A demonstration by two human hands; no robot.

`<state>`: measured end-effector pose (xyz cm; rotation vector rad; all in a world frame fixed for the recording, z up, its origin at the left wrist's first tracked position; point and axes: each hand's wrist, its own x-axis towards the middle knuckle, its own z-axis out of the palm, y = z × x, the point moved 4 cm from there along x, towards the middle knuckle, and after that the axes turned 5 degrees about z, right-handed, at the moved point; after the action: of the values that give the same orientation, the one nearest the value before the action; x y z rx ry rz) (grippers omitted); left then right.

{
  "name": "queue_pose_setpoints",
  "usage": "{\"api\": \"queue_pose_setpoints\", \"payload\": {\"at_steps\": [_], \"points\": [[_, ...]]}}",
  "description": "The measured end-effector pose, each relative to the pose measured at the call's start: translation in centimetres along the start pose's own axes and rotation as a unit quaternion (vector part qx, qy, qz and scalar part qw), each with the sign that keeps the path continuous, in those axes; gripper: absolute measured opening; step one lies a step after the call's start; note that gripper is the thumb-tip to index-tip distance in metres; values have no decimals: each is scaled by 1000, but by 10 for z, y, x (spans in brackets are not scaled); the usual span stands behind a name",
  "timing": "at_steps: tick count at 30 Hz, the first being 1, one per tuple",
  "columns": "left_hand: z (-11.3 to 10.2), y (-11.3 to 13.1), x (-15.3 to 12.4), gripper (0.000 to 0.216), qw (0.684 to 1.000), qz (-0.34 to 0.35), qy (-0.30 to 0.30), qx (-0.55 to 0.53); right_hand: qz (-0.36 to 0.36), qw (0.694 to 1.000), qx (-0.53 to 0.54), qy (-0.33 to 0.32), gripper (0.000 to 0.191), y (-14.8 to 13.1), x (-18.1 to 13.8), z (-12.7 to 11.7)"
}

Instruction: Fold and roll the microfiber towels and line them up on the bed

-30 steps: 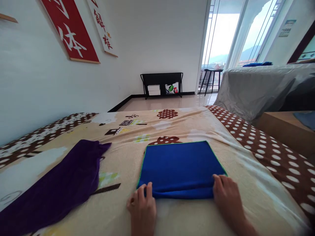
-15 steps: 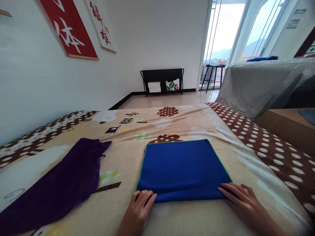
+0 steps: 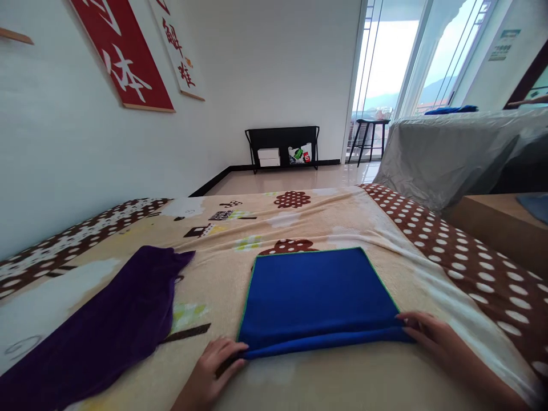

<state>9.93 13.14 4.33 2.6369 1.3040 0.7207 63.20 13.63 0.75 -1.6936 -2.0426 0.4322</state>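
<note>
A blue cloth (image 3: 317, 291) with green edging lies flat on the patterned blanket, its near edge rolled or folded over into a narrow band. My left hand (image 3: 216, 365) pinches the near left corner of that band between thumb and fingers. At the opposite end, my right hand (image 3: 428, 331) grips the near right corner, thumb below and fingertips on top. To the left of my left hand lies a crumpled purple cloth (image 3: 115, 319), touched by neither hand.
The cream blanket (image 3: 334, 377) has brown polka-dot borders. Beyond it stand a black rack (image 3: 282, 137) with white boxes and a black stool (image 3: 371, 128). Plastic-covered furniture (image 3: 454, 148) and a wooden ledge (image 3: 505, 217) are on the right. Part of another person's arm (image 3: 531, 101) shows at far right.
My left hand has slid left to the cloth's corner, and my right hand has moved slightly right and up. The near folded band now looks more raised. The view has tilted up slightly.
</note>
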Motion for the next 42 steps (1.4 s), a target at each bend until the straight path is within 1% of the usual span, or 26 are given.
{"api": "queue_pose_setpoints", "payload": {"at_steps": [2, 3, 4, 5, 7, 8, 9, 11, 13, 14, 16, 19, 21, 23, 26, 28, 29, 31, 33, 34, 35, 36, 38, 39, 41, 42], "points": [[1, -1, 8, 16, 997, -62, -48, -11, -8, 1000, -26, 15, 32, -3, 11, -1], [2, 2, 13, 15, 994, -92, -63, 8, -22, 997, -61, 38, 30, -7, 15, -1], [4, 8, 19, 16, 989, -123, -61, 47, -30, 991, -106, 77, 28, -14, 18, 1], [7, 17, 25, 19, 982, -155, -40, 104, -29, 980, -153, 127, 27, -24, 18, 5], [18, 47, 38, 30, 954, -203, 31, 219, -28, 948, -228, 220, 27, -53, 14, 19], [27, 65, 45, 35, 942, -210, 65, 255, -46, 937, -244, 244, 29, -72, 9, 30], [37, 85, 52, 36, 939, -198, 87, 268, -81, 935, -244, 245, 31, -92, 5, 42], [61, 119, 67, 32, 953, -139, 97, 250, -171, 941, -212, 201, 35, -130, -1, 67], [76, 139, 75, 29, 968, -80, 88, 222, -213, 948, -175, 158, 40, -149, -3, 79], [80, 142, 75, 29, 972, -56, 81, 214, -214, 952, -168, 142, 42, -150, -2, 80], [78, 133, 68, 30, 975, -28, 78, 207, -202, 957, -173, 116, 42, -136, 0, 73], [63, 106, 46, 26, 971, -4, 108, 213, -186, 959, -192, 89, 48, -104, -4, 55], [56, 98, 37, 26, 965, -13, 124, 229, -165, 962, -196, 98, 55, -97, -8, 49], [58, 108, 40, 30, 965, -12, 115, 237, -162, 962, -195, 103, 60, -114, -9, 54], [75, 141, 61, 46, 977, 59, 36, 202, -230, 958, -163, 54, 63, -159, -4, 76], [80, 146, 66, 54, 980, 92, -20, 177, -268, 953, -138, 18, 63, -171, 2, 83], [78, 138, 63, 56, 980, 86, -37, 176, -265, 955, -136, 12, 63, -165, 5, 81], [64, 107, 45, 57, 980, 42, -41, 189, -219, 962, -160, 27, 61, -132, 7, 69], [47, 71, 22, 56, 977, -20, -21, 213, -149, 966, -198, 69, 60, -90, 4, 52], [41, 59, 13, 54, 973, -49, -6, 226, -116, 965, -215, 95, 60, -73, 1, 44], [37, 53, 8, 53, 968, -71, 14, 240, -88, 962, -228, 123, 60, -64, -1, 39], [36, 55, 8, 51, 964, -85, 34, 251, -70, 958, -237, 145, 59, -64, -3, 37], [45, 78, 26, 49, 964, -73, 50, 249, -79, 954, -242, 158, 56, -87, -2, 44], [55, 94, 40, 51, 971, -43, 36, 231, -105, 956, -235, 143, 53, -107, 1, 52], [76, 125, 69, 56, 983, 34, -26, 177, -169, 960, -208, 83, 51, -147, 9, 71], [84, 133, 80, 58, 984, 63, -59, 153, -191, 961, -194, 50, 50, -159, 13, 78]]}}
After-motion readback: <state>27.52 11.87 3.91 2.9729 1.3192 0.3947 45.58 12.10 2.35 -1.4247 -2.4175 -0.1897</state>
